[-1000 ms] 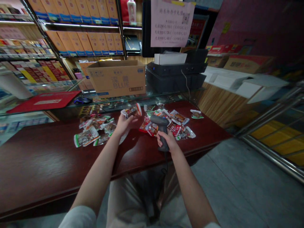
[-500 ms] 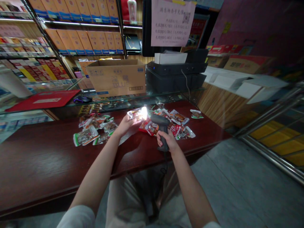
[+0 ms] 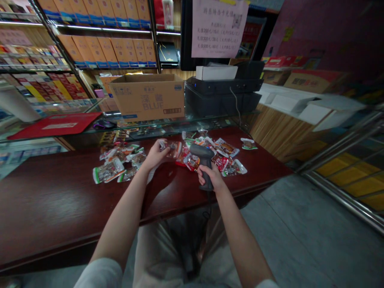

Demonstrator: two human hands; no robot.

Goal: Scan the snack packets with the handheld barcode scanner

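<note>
My right hand (image 3: 210, 176) is wrapped round the grip of a dark barcode scanner (image 3: 202, 153), whose head points left over the table. My left hand (image 3: 156, 155) pinches a small clear snack packet (image 3: 173, 149) with an orange-red edge, just left of the scanner's head. Behind and to the right of the scanner lies a loose pile of snack packets (image 3: 226, 148), red ones and clear ones mixed. Left of my left hand is a second group of packets (image 3: 108, 171), clear with green and white edges. A single packet (image 3: 248, 144) lies apart at the right.
The dark red wooden table (image 3: 60, 200) spans the front. Behind it, a cardboard box (image 3: 148, 98) stands on a glass counter beside a black cash drawer (image 3: 220, 100). A red folder (image 3: 54, 126) and a computer mouse (image 3: 104, 124) lie at left. A metal railing (image 3: 342, 200) is at right.
The bright light on the packet in my left hand has gone out. That packet has tilted and shifted slightly left. My right hand and the scanner have hardly moved.
</note>
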